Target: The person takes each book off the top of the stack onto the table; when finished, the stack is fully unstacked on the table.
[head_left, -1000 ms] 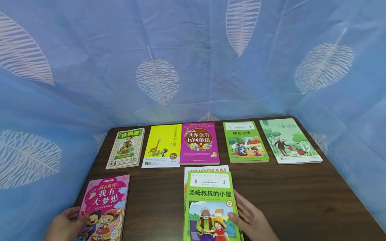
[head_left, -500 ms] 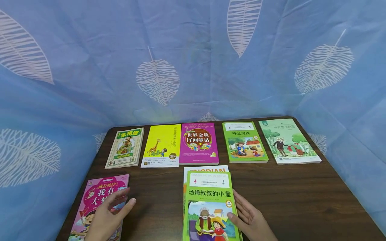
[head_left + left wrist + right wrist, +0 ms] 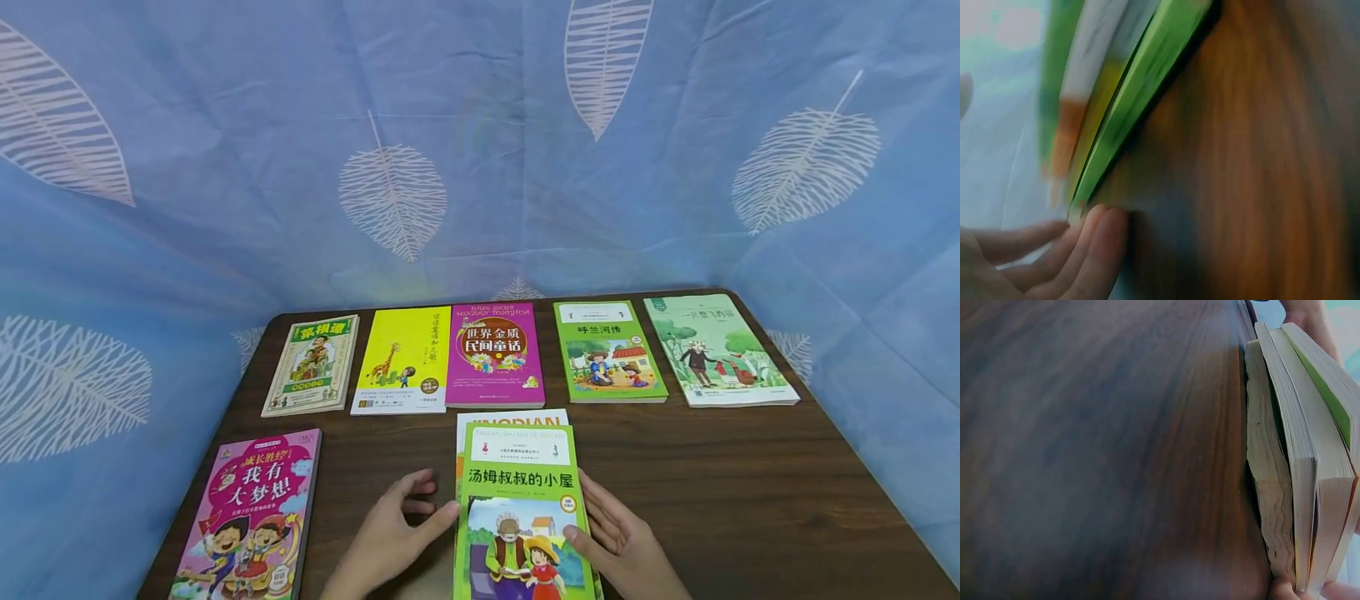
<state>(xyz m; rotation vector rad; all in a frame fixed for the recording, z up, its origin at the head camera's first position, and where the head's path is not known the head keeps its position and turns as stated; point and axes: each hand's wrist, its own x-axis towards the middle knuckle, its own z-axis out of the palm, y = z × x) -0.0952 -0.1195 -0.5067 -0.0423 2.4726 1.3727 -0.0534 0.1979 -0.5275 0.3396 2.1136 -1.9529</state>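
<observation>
A stack of books with a green-covered storybook (image 3: 521, 492) on top lies at the table's front middle; a white-topped book (image 3: 513, 419) juts out beneath it. My right hand (image 3: 630, 542) holds the stack's right edge, thumb on the top cover and fingers along the side. In the right wrist view, the page edges (image 3: 1300, 444) of several stacked books show, with fingertips at the lower end. My left hand (image 3: 393, 529) is at the stack's left side, fingers loosely bent, thumb tip by the edge. The left wrist view shows blurred book spines (image 3: 1122, 112) just beyond the fingers; contact is unclear.
A pink book (image 3: 251, 517) lies at the front left. Along the back of the dark wooden table (image 3: 735, 492) lie a cream-green book (image 3: 313, 367), a yellow one (image 3: 405, 358), a magenta one (image 3: 498, 354), a green one (image 3: 611, 354) and a pale green one (image 3: 720, 350).
My left hand has let go of the pink book's left edge and passed over it rightward to the stack's left side. My right hand has stayed on the stack.
</observation>
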